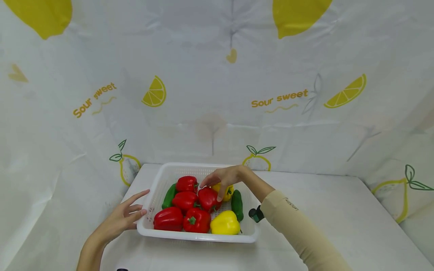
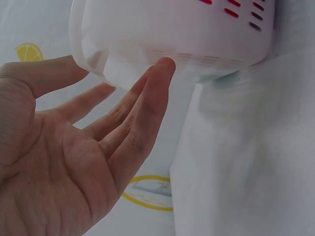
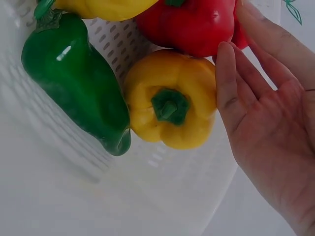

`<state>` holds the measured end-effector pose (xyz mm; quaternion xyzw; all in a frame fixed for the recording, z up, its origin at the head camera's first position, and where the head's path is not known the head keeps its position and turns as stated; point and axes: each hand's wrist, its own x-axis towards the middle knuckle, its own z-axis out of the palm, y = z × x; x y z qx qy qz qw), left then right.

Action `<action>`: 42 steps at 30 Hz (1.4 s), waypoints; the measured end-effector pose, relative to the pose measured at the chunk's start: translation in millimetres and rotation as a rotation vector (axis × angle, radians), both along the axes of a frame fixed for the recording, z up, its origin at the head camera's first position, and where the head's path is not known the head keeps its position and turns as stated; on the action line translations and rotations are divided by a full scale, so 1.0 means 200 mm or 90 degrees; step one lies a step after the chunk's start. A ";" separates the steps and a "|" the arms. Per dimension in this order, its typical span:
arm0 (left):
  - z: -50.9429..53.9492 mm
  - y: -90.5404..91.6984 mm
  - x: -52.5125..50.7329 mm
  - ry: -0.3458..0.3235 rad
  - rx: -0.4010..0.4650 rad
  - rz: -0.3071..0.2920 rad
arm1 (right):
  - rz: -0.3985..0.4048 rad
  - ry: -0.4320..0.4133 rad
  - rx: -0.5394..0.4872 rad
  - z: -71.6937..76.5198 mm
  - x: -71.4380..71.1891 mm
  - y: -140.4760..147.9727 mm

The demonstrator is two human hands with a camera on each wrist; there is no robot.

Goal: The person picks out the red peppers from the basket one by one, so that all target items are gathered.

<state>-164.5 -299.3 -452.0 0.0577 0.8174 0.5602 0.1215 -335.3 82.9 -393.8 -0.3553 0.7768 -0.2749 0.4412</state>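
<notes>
A white plastic basket (image 1: 200, 236) holds several red, yellow and green peppers. At its left end is my left hand (image 1: 116, 222), fingers spread and loosely bent. In the left wrist view, the thumb of that hand (image 2: 64, 142) is at the basket rim (image 2: 76, 34), and the other fingers are near its outer wall. My right hand (image 1: 225, 180) reaches over the basket from the right. Its thumb and fingers stand apart about a red bell pepper (image 1: 207, 199) near the middle. Beside that hand (image 3: 275, 113) in the right wrist view lies a yellow bell pepper (image 3: 197, 103).
A long green pepper (image 1: 237, 205) lies along the basket's right side, another (image 1: 168, 196) at the left. A yellow bell pepper (image 1: 225, 223) sits in the front right corner. The white table (image 1: 305, 210) meets a lemon-printed cloth (image 1: 203, 94) behind.
</notes>
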 end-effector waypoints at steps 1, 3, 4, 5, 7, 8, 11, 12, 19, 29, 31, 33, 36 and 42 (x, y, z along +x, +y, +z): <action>0.00 0.00 0.00 0.000 -0.001 0.001 | 0.002 0.000 0.000 0.00 0.00 0.00; 0.00 0.00 0.00 0.000 -0.003 0.002 | -0.001 -0.004 -0.001 0.00 0.00 0.00; 0.00 0.00 0.00 0.000 -0.004 0.003 | -0.001 -0.007 0.000 0.00 0.00 0.00; 0.00 0.00 0.00 -0.001 -0.003 0.003 | 0.000 -0.009 0.003 0.00 0.01 0.00; 0.00 0.00 0.00 -0.001 -0.003 0.003 | 0.004 -0.010 0.012 0.00 0.01 0.00; 0.00 0.00 0.00 -0.001 -0.003 0.003 | 0.009 -0.008 0.017 0.01 0.02 0.00; -0.01 0.00 0.00 0.000 -0.003 0.002 | 0.032 0.000 0.032 0.01 0.03 -0.01; -0.01 0.00 0.00 -0.001 -0.003 0.003 | 0.037 0.003 0.036 0.02 0.03 -0.01; -0.01 0.01 0.00 -0.015 -0.009 0.008 | 0.014 0.041 0.065 0.05 0.06 -0.01; -0.01 0.00 0.00 -0.009 0.005 0.010 | -0.022 0.074 0.048 0.08 0.09 0.03; -0.01 0.00 0.00 -0.008 0.008 0.010 | -0.024 0.082 0.042 0.08 0.10 0.04; -0.01 0.00 0.00 -0.009 0.009 0.011 | -0.026 0.087 0.037 0.07 0.10 0.05; -0.02 0.00 0.00 -0.010 0.004 0.013 | -0.031 0.094 0.029 0.07 0.11 0.07; -0.02 0.00 0.00 -0.014 -0.009 0.019 | -0.061 0.098 0.021 0.05 0.12 0.11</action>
